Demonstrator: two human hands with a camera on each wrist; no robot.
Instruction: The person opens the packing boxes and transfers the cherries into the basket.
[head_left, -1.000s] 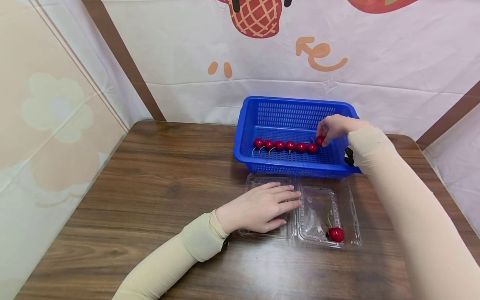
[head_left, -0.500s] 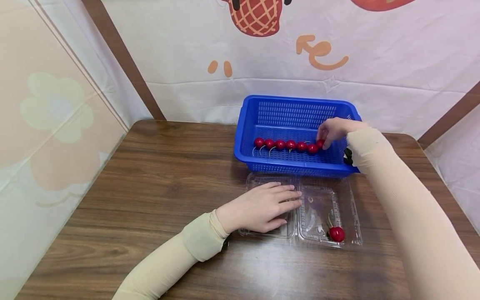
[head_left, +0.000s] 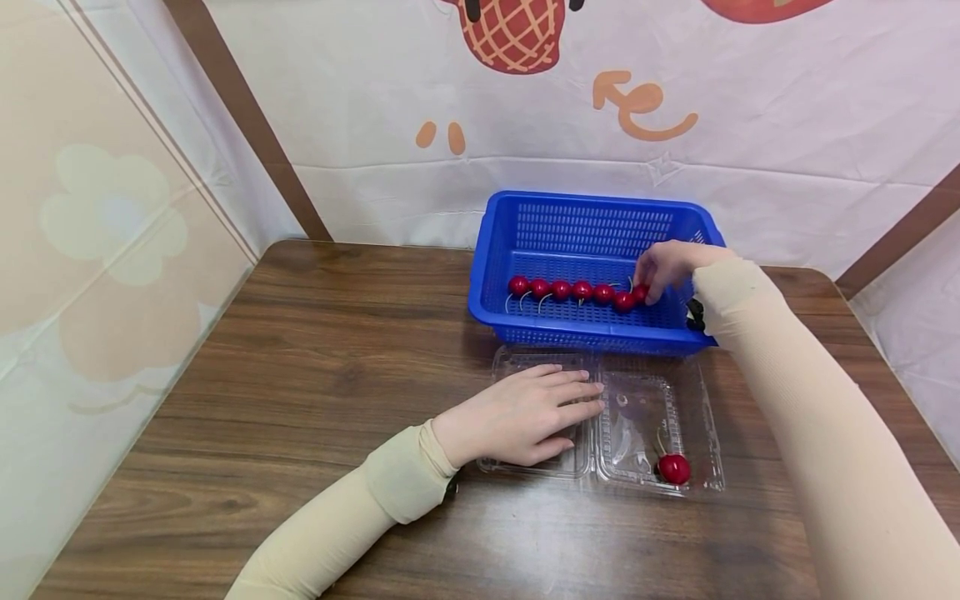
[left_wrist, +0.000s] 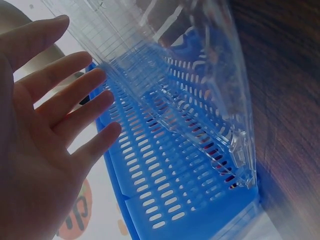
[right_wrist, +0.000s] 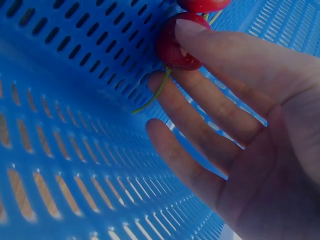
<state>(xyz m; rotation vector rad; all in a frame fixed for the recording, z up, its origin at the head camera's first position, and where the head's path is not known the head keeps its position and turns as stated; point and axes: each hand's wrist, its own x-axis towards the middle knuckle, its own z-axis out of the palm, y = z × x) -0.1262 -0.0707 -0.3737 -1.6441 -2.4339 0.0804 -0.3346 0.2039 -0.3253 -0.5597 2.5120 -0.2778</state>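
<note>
My right hand [head_left: 672, 265] is inside the blue plastic basket [head_left: 592, 332], pinching a red cherry [right_wrist: 170, 47] between thumb and fingers; its green stem [right_wrist: 156, 96] hangs free in the right wrist view. That cherry sits at the right end of a row of several cherries [head_left: 560, 290] on the basket floor, close against its neighbour [head_left: 623, 302]. My left hand [head_left: 517, 414] lies palm down, fingers spread, over the left half of an opened clear plastic clamshell box [head_left: 630, 423]. One stemmed cherry [head_left: 673, 468] lies in the box's right half.
The basket stands at the back of the brown wooden table [head_left: 315, 358], near a printed cloth backdrop [head_left: 360, 108]. Directly in front of it lies the clamshell. Bare tabletop stretches to the left. A small black object [head_left: 696, 315] shows beside my right wrist.
My right hand has moved slightly down and towards me with its cherry, bringing it into the row. The neighbouring cherry has shifted a little towards the front. My left hand has stayed put.
</note>
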